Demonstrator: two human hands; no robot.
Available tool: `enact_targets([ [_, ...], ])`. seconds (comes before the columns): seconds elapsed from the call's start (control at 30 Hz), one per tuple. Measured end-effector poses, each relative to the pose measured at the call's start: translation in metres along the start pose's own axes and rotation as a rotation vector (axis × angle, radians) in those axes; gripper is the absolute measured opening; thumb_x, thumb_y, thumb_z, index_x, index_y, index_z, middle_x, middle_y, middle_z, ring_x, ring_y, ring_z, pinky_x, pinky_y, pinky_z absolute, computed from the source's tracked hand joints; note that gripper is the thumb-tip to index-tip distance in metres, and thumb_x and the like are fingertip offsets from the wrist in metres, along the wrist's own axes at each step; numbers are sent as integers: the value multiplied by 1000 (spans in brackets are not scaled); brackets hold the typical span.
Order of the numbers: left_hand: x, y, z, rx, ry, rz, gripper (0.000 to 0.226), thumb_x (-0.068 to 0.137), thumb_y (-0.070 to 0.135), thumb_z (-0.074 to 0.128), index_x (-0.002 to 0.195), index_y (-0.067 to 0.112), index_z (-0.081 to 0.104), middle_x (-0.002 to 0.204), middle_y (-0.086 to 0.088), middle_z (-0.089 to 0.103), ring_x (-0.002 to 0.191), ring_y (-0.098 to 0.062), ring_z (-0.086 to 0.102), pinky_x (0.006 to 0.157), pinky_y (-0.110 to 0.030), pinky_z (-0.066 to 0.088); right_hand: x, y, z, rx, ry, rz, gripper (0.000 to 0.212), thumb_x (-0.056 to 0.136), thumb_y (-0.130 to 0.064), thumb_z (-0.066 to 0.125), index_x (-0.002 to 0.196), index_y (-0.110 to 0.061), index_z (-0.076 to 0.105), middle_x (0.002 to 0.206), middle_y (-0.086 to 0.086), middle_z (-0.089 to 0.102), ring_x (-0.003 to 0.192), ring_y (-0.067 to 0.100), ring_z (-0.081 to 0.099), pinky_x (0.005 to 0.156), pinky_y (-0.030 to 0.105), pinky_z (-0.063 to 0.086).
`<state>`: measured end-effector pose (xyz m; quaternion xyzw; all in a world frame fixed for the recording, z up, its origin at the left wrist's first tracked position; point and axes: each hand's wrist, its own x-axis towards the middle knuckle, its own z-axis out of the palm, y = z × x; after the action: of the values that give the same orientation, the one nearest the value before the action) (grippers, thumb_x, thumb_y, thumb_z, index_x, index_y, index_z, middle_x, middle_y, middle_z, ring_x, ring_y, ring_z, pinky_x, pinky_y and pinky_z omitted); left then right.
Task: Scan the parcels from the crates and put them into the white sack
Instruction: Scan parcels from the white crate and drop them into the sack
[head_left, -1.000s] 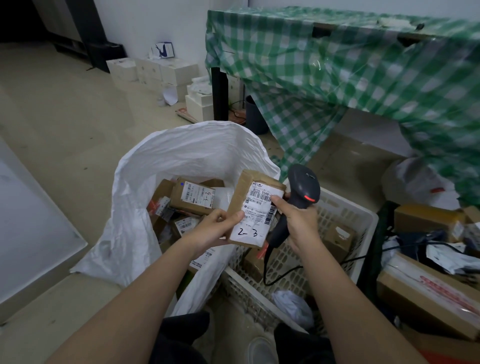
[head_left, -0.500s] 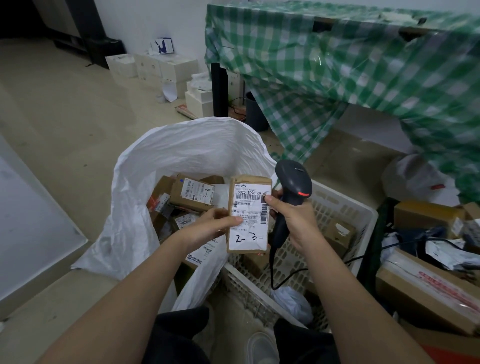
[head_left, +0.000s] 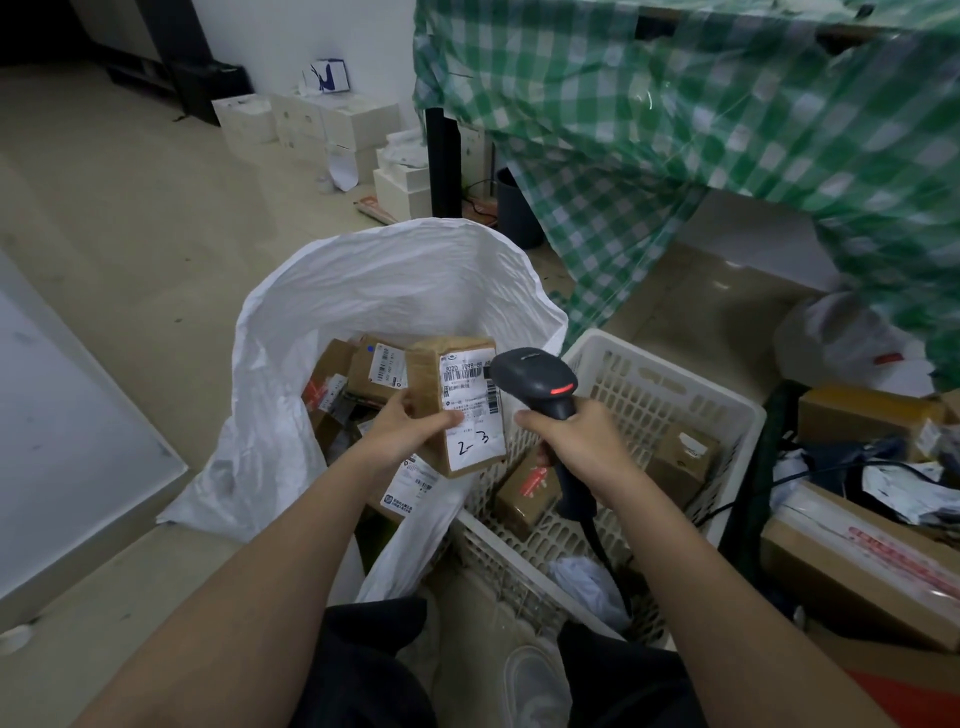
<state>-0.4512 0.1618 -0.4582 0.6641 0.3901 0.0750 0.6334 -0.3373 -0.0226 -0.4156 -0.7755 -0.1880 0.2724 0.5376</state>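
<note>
My left hand (head_left: 402, 428) grips a small brown parcel (head_left: 457, 400) with a white label marked "2-3", held over the edge of the white sack (head_left: 363, 280). My right hand (head_left: 571, 441) holds a dark barcode scanner (head_left: 535, 382) by its handle, its head right beside the parcel's label and its red light lit. The open sack has several labelled brown parcels (head_left: 376, 366) inside. The white plastic crate (head_left: 675, 387) to the right holds two brown parcels (head_left: 527, 491) (head_left: 680, 460).
A green checked cloth (head_left: 701, 130) hangs from a table behind the crate. Larger cardboard boxes (head_left: 857, 561) and a tangle of cables lie at the right. White boxes (head_left: 332, 124) are stacked by the far wall. My shoe (head_left: 535, 680) is below the crate.
My left hand has carried the parcel left and tilted it, so it now hangs over the sack's edge. My right hand let go of the parcel's edge and keeps the scanner beside the label.
</note>
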Motion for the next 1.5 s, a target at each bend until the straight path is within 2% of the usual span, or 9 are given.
enact_targets([
  [0.07,3,-1,-1,-36,25,12,64,72,36,81,126,22,50,119,3,63,111,-20,60,104,-45,44,-5,0,2,79,-52,34,15,81,-16,75,74,-6,65,60,8,58,57,20,61,57,30,52],
  [0.23,7,-2,-6,-66,70,53,72,68,47,81,130,22,54,121,3,65,110,-18,61,105,-44,43,-14,2,0,104,-136,37,10,84,-13,74,84,-6,66,70,10,60,66,20,65,70,39,61],
  [0.57,11,-4,-7,-63,90,72,62,75,41,78,130,24,54,120,6,64,111,-16,59,106,-41,41,-18,-5,-4,-21,-140,26,13,81,-13,68,85,-1,70,68,13,71,72,32,73,81,58,56],
  [0.73,10,-5,-9,-77,75,89,60,78,38,76,131,23,53,117,8,64,109,-15,59,101,-37,41,-18,-6,-1,-11,-140,47,10,83,-11,67,85,-1,69,70,13,70,67,27,71,78,47,58],
  [0.9,8,-6,-16,-117,113,79,46,86,34,69,126,24,50,102,11,64,86,-3,60,73,-22,45,-10,-7,3,169,8,57,9,85,-10,71,83,-3,66,68,11,64,60,18,64,67,33,58],
  [1.07,26,-14,-27,-124,187,-20,60,78,41,75,130,21,52,112,-1,69,98,-22,67,88,-44,54,10,0,2,308,195,140,11,84,-7,70,76,-7,64,69,11,62,65,19,63,70,34,59],
  [1.23,72,18,-28,87,155,33,50,83,37,72,125,18,54,120,-7,66,101,-24,66,89,-43,53,21,7,-3,342,260,195,15,85,-4,67,71,-6,62,68,12,61,65,21,59,60,25,52],
  [1.4,106,59,-3,339,361,206,61,94,23,61,146,6,35,153,-16,32,136,-32,38,110,-40,35,32,9,-8,375,281,208,18,85,-4,68,69,-7,60,66,12,60,65,21,59,64,29,51],
  [1.5,101,56,26,322,277,301,55,93,24,62,142,8,43,147,-9,43,135,-26,40,105,-31,34,34,11,-17,372,306,217,15,85,-9,71,73,-8,63,70,12,63,66,20,62,65,28,54],
])
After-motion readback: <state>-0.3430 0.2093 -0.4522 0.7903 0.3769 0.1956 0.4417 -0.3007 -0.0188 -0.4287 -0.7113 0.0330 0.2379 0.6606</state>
